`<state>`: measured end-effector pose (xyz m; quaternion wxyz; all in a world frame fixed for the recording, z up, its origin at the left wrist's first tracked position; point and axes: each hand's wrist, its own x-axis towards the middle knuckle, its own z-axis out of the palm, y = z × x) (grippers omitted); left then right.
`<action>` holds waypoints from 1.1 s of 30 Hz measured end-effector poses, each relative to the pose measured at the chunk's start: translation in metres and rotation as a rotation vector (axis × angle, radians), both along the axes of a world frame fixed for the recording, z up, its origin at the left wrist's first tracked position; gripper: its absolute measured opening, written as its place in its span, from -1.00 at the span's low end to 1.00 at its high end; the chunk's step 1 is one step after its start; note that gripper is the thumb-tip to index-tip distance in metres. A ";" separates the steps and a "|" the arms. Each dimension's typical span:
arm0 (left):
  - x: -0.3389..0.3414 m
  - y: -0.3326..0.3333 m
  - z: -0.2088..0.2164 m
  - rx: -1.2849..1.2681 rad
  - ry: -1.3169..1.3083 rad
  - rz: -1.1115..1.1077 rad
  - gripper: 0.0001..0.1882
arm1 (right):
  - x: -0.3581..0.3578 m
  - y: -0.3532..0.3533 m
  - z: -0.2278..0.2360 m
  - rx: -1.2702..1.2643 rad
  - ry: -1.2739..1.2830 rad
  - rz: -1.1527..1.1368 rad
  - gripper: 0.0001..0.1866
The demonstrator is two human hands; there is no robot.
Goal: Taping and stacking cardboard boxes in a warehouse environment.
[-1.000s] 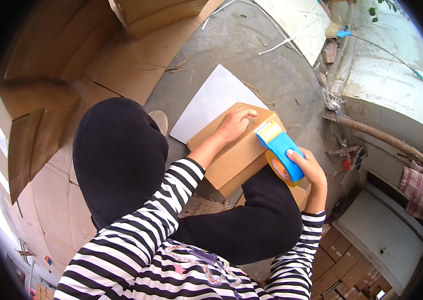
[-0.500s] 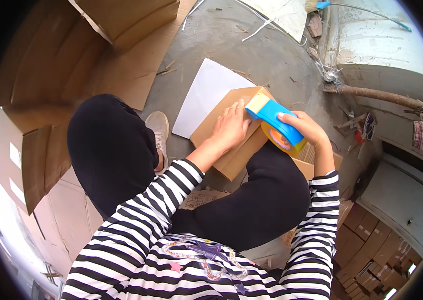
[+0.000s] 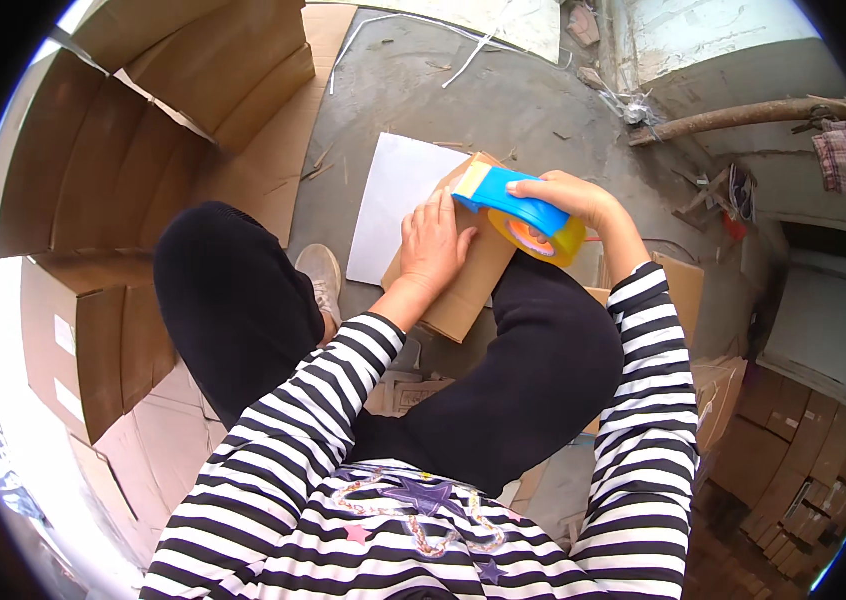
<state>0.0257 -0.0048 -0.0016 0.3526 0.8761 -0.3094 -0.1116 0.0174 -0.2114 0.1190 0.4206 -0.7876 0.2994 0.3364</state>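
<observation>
The left hand (image 3: pixel 433 248) lies flat on the brown cardboard box (image 3: pixel 478 275), its fingers nearly straight and gripping nothing, and hides part of the top; the right hand (image 3: pixel 578 200), its lower fingers hidden, is closed around the blue plastic tape dispenser (image 3: pixel 496 192), whose front end is over the box; farther, a smooth white sheet (image 3: pixel 383 215) is partly covered
</observation>
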 end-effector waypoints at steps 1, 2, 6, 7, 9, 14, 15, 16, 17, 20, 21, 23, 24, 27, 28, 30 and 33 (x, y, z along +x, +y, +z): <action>-0.008 0.000 -0.001 -0.009 -0.139 0.035 -0.36 | -0.001 0.001 0.001 0.045 0.010 -0.035 -0.44; -0.013 0.001 -0.004 -0.014 -0.276 0.070 -0.39 | -0.001 0.005 0.004 0.094 0.021 -0.069 -0.44; -0.019 0.001 -0.013 -0.013 -0.530 -0.132 -0.57 | 0.004 0.007 0.009 0.108 0.049 -0.005 -0.40; -0.019 0.001 -0.012 -0.015 -0.535 -0.134 -0.57 | 0.004 0.005 0.003 0.099 0.062 0.014 -0.37; -0.018 0.002 -0.008 -0.069 -0.500 -0.183 -0.59 | 0.009 0.004 0.003 0.090 0.068 0.034 -0.34; -0.021 0.003 -0.002 -0.087 -0.430 -0.186 -0.57 | 0.012 0.004 0.013 0.100 0.176 0.082 -0.29; -0.022 0.003 -0.001 -0.082 -0.423 -0.197 -0.56 | 0.008 0.002 0.013 0.103 0.173 0.088 -0.29; -0.023 0.001 0.000 -0.088 -0.422 -0.191 -0.58 | 0.003 0.000 0.013 0.111 0.153 0.038 -0.28; -0.023 0.002 0.001 -0.082 -0.419 -0.191 -0.58 | -0.004 -0.003 0.012 0.122 0.137 -0.017 -0.27; -0.023 0.002 0.001 -0.071 -0.410 -0.199 -0.59 | -0.019 -0.008 0.004 0.066 0.087 0.027 -0.26; -0.022 0.003 -0.001 -0.076 -0.403 -0.200 -0.60 | -0.023 -0.009 0.004 0.034 0.060 0.048 -0.25; -0.020 0.004 -0.003 -0.084 -0.398 -0.205 -0.61 | -0.040 -0.023 0.012 0.006 0.113 0.091 -0.26; -0.019 0.004 -0.005 -0.085 -0.401 -0.197 -0.61 | -0.054 -0.033 0.013 0.021 0.093 0.080 -0.22; -0.020 0.002 -0.004 -0.086 -0.414 -0.198 -0.63 | -0.107 -0.059 0.010 -0.022 0.055 0.037 -0.19; -0.019 0.003 -0.004 -0.083 -0.415 -0.205 -0.63 | -0.116 -0.062 0.003 -0.071 0.030 0.020 -0.19; -0.021 0.000 -0.003 -0.091 -0.413 -0.235 -0.64 | -0.124 -0.062 -0.007 -0.056 0.012 -0.007 -0.21; -0.021 -0.001 -0.001 -0.081 -0.420 -0.217 -0.62 | -0.123 -0.061 -0.012 0.046 0.062 -0.050 -0.24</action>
